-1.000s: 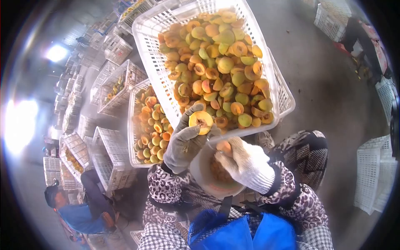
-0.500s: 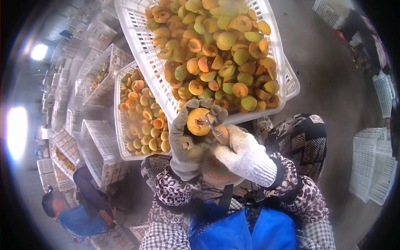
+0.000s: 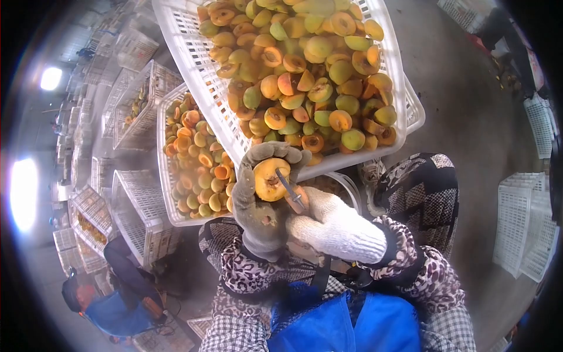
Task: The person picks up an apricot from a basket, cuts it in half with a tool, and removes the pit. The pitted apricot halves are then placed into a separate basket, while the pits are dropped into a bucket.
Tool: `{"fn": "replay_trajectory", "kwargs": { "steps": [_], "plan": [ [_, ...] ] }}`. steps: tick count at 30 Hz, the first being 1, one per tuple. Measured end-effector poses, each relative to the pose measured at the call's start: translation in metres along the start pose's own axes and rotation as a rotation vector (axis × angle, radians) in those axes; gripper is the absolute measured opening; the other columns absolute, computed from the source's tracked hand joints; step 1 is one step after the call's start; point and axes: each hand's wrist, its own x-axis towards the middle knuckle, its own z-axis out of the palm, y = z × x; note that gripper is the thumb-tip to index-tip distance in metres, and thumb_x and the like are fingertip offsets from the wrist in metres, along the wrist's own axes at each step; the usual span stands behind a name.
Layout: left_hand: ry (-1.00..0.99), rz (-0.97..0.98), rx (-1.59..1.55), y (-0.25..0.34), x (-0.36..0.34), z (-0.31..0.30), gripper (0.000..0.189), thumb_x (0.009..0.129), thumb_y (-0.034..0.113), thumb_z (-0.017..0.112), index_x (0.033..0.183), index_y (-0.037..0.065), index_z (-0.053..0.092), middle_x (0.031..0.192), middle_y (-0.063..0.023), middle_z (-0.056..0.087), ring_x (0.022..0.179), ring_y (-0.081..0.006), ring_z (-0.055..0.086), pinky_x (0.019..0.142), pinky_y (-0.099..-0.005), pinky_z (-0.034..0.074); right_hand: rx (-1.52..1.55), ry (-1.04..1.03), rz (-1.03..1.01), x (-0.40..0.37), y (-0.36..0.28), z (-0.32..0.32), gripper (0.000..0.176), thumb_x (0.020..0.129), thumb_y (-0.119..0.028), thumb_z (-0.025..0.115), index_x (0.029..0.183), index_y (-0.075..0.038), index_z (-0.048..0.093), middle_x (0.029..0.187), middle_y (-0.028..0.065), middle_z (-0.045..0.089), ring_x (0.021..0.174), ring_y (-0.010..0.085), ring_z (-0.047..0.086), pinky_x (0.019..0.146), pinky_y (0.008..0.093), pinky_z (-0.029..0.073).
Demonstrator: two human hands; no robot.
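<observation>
My left hand (image 3: 253, 214), in a worn grey glove, cups a yellow-orange peach half (image 3: 267, 183) with its cut face turned up. In my white-gloved right hand (image 3: 334, 226) is a pitting knife (image 3: 288, 189) with a metal blade; its tip touches the brown middle of the cut face. My right fingers are wrapped around the handle, close beside the left palm. Just beyond both hands stands a white plastic crate (image 3: 196, 76) heaped with halved peaches (image 3: 319, 50), some cut side up, some skin side up.
A second crate (image 3: 164, 170) of peach halves sits lower at the left. Below the hands a pale bucket rim (image 3: 350, 188) shows partly between my knees. More white crates (image 3: 138, 205) line the left, and stacked crates (image 3: 522, 226) stand right. A person in blue (image 3: 120, 311) sits lower left.
Both hands have shifted slightly left and down with the peach half and knife. The blade now lies more over the cut face, and the bucket rim shows more.
</observation>
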Motion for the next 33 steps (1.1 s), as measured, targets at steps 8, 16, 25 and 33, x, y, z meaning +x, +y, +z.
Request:
{"fn": "replay_trajectory", "kwargs": {
  "steps": [8,16,25,33],
  "plan": [
    [0.061,-0.439,0.150,0.015,0.005,-0.019,0.058,0.085,0.008,0.069,0.135,-0.003,0.042,0.116,-0.0169,0.057,0.101,-0.0239,0.060,0.089,-0.0355,0.052,-0.740,0.132,-0.201,0.006,0.016,-0.017,0.030,0.084,-0.021,0.060,0.103,-0.001,0.049,0.081,0.0206,0.063,0.069,0.0390,0.064,0.059,0.0438,0.052],
    [0.268,-0.196,0.331,-0.016,0.001,0.004,0.038,0.100,0.037,0.043,0.101,0.000,0.055,0.087,-0.0140,0.061,0.081,-0.0268,0.064,0.075,-0.0396,0.055,0.138,-0.110,0.042,0.000,0.022,-0.012,0.027,0.085,-0.017,0.053,0.105,0.002,0.054,0.068,0.0107,0.060,0.057,0.0275,0.060,0.056,0.0404,0.050],
    [0.342,-0.352,0.397,-0.015,0.002,0.003,0.033,0.095,0.031,0.051,0.092,-0.001,0.059,0.073,-0.0119,0.060,0.067,-0.0238,0.063,0.064,-0.0325,0.053,0.154,-0.286,0.133,0.005,0.030,-0.019,0.032,0.084,-0.015,0.054,0.110,0.003,0.054,0.090,0.0101,0.063,0.077,0.0180,0.060,0.068,0.0299,0.049],
    [0.353,-0.319,0.554,-0.015,0.003,-0.006,0.026,0.092,0.024,0.054,0.092,-0.001,0.059,0.073,-0.0118,0.060,0.067,-0.0215,0.062,0.061,-0.0314,0.053,0.166,-0.257,0.014,0.010,0.030,-0.014,0.020,0.086,-0.016,0.055,0.093,0.002,0.053,0.068,0.0061,0.056,0.054,0.0205,0.057,0.049,0.0327,0.048]
  ]
}}
